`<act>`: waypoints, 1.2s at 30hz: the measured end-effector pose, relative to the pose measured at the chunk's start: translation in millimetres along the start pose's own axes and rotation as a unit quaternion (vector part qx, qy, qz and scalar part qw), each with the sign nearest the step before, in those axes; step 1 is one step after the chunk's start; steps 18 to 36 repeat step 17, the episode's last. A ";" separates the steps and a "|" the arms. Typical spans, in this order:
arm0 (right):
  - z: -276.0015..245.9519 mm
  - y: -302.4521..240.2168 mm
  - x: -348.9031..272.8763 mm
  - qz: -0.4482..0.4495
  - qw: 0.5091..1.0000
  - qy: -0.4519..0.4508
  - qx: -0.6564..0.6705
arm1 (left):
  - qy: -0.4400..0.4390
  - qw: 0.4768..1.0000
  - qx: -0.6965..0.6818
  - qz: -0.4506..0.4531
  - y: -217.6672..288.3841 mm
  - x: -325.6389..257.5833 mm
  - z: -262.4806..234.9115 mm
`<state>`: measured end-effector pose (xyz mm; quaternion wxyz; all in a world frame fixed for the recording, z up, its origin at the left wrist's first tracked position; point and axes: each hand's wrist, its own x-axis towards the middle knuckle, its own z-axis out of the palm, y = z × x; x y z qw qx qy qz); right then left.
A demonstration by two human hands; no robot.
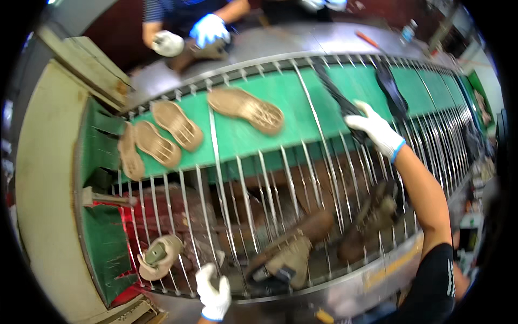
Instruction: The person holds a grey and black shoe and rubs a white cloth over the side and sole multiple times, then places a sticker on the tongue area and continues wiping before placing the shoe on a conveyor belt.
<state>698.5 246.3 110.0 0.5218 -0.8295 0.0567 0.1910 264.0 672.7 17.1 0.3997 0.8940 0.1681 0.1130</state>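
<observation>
My right hand, in a white glove with a blue cuff, reaches far over the green belt. It grips the near end of a long black shoe sole, blurred by motion. Another black sole lies just beyond it to the right. In the near left, my gloved left hand is empty, thumb and fingers apart, by the rack's near edge. Close to it, a tan sole with an olive piece on it rests on the metal rods. A tan shoe upper on a brown last lies farther right.
Several tan soles, including a large one, lie on the green belt. Metal rods span the rack. Another shoe on a last sits at right. Across the rack, a person's gloved hands work at a metal table.
</observation>
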 end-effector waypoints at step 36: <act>258.9 21.0 -371.3 -0.329 0.908 -0.200 -0.166 | -0.017 0.815 -0.540 -0.209 68.1 -41.6 -36.1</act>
